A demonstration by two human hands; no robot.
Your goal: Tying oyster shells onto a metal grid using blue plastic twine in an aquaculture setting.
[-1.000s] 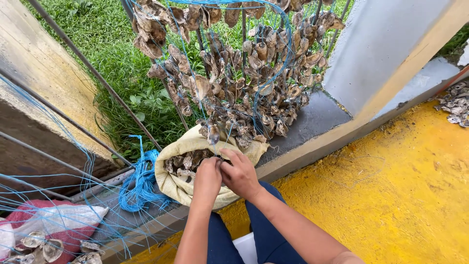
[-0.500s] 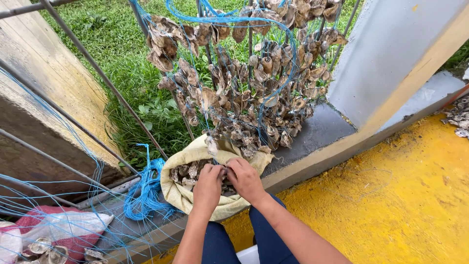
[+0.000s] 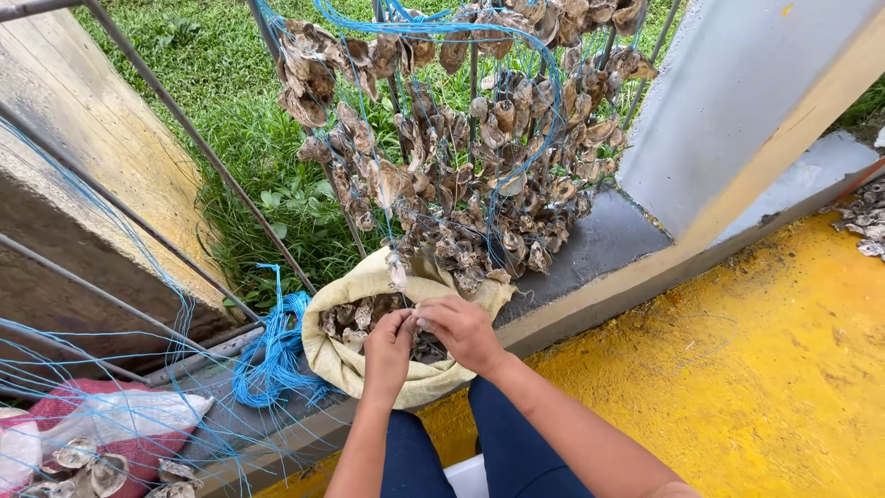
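My left hand (image 3: 387,355) and my right hand (image 3: 464,332) meet over the open mouth of a pale yellow sack (image 3: 343,367) filled with oyster shells (image 3: 348,318). The fingertips of both hands pinch a small shell and thin blue line between them. Right above the sack hang several strings of oyster shells (image 3: 461,157) threaded on blue line, draped from metal rails. My dark blue trouser legs (image 3: 461,456) show below my forearms.
A coil of blue line (image 3: 272,355) lies left of the sack. A red and white sack (image 3: 111,429) with loose shells sits bottom left. Metal rails (image 3: 198,143) cross over grass. A grey pillar (image 3: 728,101) stands right, above the yellow floor (image 3: 737,369). More shells (image 3: 867,221) lie far right.
The view has tilted down a little and the hanging shells sit lower in frame. My hands have stayed over the sack mouth, fingertips drawn closer together on a shell.
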